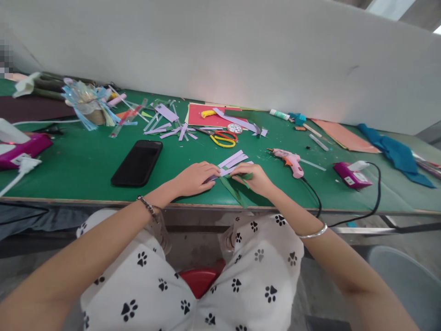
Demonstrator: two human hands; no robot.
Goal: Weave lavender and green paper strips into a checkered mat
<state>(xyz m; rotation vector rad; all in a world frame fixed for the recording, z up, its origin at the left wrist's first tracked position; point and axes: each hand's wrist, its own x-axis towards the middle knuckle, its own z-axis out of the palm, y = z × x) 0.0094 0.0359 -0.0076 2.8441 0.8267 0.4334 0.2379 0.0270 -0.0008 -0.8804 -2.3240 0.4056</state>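
Observation:
Close to the table's front edge, my left hand (197,178) presses its fingers onto the lower left end of several lilac paper strips (233,160) that fan out to the upper right. My right hand (254,179) touches the same bundle from the other side, its fingers pinched around a green paper strip (234,193). One length of that green strip hangs toward the table edge, and another shows by the right palm. The fingertips of both hands nearly meet, and they hide where the strips join.
Scissors (223,138) lie behind the hands, near lilac scraps (168,124) and red paper (196,110). A black phone (138,163) rests left. To the right are a pink glue gun (289,161) with its cord and a purple power strip (352,175).

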